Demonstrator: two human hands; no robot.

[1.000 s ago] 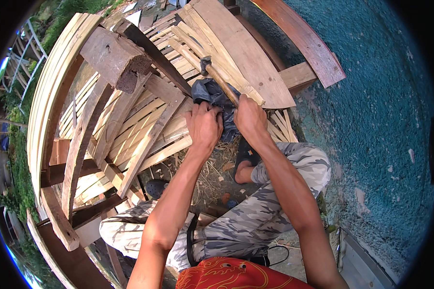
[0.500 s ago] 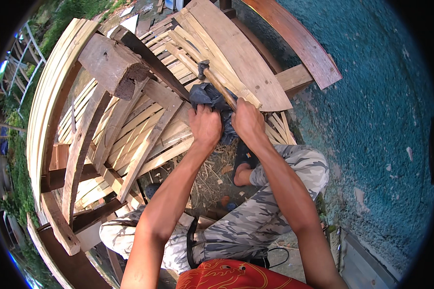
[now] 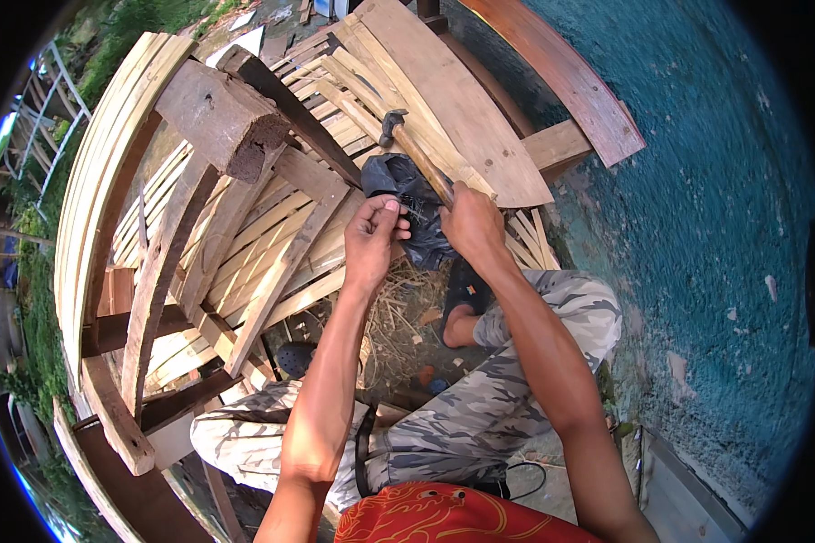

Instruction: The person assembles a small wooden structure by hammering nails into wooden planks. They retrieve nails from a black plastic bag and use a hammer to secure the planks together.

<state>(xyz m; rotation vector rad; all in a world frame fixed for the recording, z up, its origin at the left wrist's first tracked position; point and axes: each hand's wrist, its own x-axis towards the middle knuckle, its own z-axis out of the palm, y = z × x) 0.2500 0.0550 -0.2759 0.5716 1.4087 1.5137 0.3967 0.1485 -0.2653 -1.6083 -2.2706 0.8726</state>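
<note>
My right hand (image 3: 474, 222) is closed around the wooden handle of a hammer (image 3: 422, 163). The hammer's dark metal head points away from me, up and to the left. Beneath the handle hangs a crumpled black plastic bag (image 3: 387, 172), its upper edge touching my right fingers or close to them. At the bag's mouth, my left hand (image 3: 371, 240) has thumb and fingers pinched together. Thin, shiny slivers that look like nails (image 3: 410, 207) show by those fingertips, too small to make out clearly.
Slatted wooden pieces (image 3: 263, 244) lean and lie at the left, with a thick beam end (image 3: 244, 136) jutting toward me. A wide plank (image 3: 453, 100) lies ahead. Along the right runs a rough blue wall (image 3: 697, 271). Dry straw (image 3: 394, 317) covers ground between my feet.
My left hand has drawn back from the bag and turned, so its thumb and fingertips now show pinched. The bag's mouth is more exposed. The right hand still holds the hammer.
</note>
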